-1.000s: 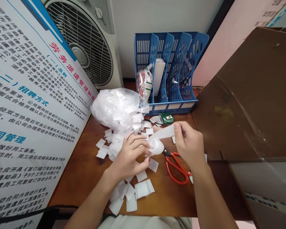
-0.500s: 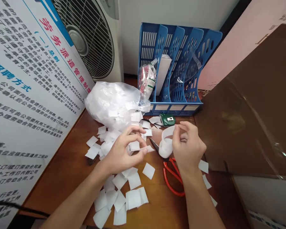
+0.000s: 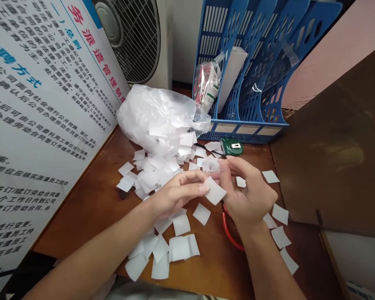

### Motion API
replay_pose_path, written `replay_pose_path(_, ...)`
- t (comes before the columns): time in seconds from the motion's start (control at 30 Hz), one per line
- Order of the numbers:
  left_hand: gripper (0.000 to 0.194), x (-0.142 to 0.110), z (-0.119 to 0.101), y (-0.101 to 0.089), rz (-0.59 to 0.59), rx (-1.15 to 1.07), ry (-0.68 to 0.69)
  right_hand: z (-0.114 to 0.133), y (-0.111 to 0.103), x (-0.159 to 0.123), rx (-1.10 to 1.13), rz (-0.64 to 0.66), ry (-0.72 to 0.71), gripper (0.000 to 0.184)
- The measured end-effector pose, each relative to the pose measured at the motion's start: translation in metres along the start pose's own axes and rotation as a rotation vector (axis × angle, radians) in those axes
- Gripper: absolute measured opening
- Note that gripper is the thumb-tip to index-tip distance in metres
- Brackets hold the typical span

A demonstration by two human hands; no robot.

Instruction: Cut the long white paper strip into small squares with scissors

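My left hand and my right hand meet over the middle of a wooden table. Both pinch the same white strip, whose flat square end hangs between them. Above my right fingers the strip curls into a small loop. Red-handled scissors lie on the table under my right hand, mostly hidden by it. Several cut white squares lie scattered below and around my hands.
A clear plastic bag spilling white squares lies behind my hands. A blue file rack stands at the back, a small green object before it. A printed board leans at left, a fan behind. A brown panel rises at right.
The camera has moved closer and lower. My left hand has come right to join my right hand on the strip, and the rolled strip has been drawn up off the table.
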State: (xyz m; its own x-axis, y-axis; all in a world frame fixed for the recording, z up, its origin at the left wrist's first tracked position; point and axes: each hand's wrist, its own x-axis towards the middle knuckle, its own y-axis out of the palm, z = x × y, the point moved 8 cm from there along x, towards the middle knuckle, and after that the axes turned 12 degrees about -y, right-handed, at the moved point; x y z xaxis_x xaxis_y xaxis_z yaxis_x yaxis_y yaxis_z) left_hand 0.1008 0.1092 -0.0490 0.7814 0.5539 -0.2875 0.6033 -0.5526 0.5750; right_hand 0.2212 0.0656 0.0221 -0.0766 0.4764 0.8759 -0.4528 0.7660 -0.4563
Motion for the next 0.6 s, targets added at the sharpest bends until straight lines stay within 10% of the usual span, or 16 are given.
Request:
replay_pose_path(0.33,0.016,-0.003,-0.014,-0.025,-0.189,-0.163,0.123,0.025,0.021,-0.006,0.264,0.150,-0.060,0.027)
replay_pose_path(0.47,0.018,-0.013,-0.024,-0.034,-0.360,0.037,0.235,-0.001,0.034,-0.020,0.530,0.155,0.428,0.007)
replay_pose_path(0.6,0.014,-0.025,-0.035,-0.021,-0.389,0.404,0.364,-0.003,0.065,-0.046,0.864,0.535,0.782,0.060)
